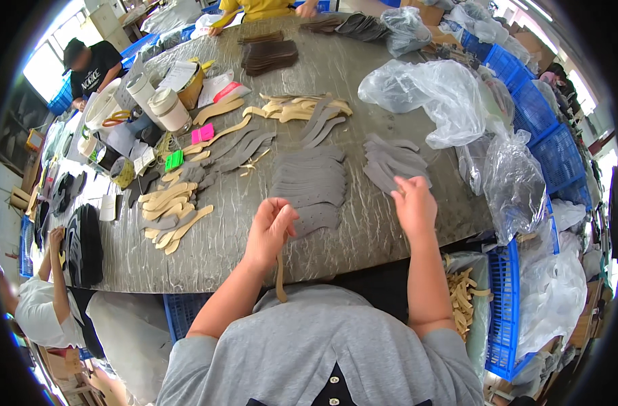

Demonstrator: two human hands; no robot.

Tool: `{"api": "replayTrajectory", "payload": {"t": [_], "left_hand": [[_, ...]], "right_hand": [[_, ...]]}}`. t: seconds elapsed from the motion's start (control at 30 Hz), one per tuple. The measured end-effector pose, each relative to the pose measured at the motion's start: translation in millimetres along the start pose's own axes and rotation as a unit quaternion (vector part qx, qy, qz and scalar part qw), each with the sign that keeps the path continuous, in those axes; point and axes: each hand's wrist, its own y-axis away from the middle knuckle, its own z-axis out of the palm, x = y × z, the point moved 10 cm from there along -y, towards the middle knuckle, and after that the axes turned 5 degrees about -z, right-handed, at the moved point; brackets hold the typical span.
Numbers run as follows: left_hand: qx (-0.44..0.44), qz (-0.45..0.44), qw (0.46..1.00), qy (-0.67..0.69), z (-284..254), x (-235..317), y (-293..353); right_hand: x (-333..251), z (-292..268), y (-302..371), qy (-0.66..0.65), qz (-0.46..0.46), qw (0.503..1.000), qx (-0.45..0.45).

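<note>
My left hand (271,230) is closed at the near edge of a neat row of overlapping grey curved strips (309,177). From beneath it hangs a narrow tan strip (280,279), which its fingers hold. My right hand (416,206) reaches to the near side of a looser pile of grey curved strips (390,157). Its thumb and forefinger are bent but apart, and nothing shows between them. Tan and grey strips (170,206) lie mixed to the left. Farther off is another heap of tan strips (299,108).
Clear plastic bags (424,91) cover the table's right side, beside blue crates (556,155). A bin of tan pieces (461,298) stands by my right elbow. Jars (168,108), tape and a black shoe (84,245) sit left. Co-workers (96,68) are around the table; dark strips (269,57) lie far.
</note>
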Motion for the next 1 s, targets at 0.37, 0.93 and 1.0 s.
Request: {"api": "replayTrajectory", "payload": {"t": [0.37, 0.93, 1.0], "left_hand": [[-0.065, 0.319, 0.867, -0.377, 62.9, 75.8, 50.6], [-0.122, 0.384, 0.84, -0.364, 51.3, 96.8, 60.9], [-0.106, 0.376, 0.848, -0.358, 40.4, 97.7, 59.8]], "right_hand": [[-165.9, 62.1, 59.2, -0.416, -0.097, 0.871, -0.242], [-148.5, 86.0, 70.8, -0.643, 0.002, 0.715, -0.275], [-136.0, 83.4, 64.6, -0.735, 0.138, 0.633, -0.202]]}}
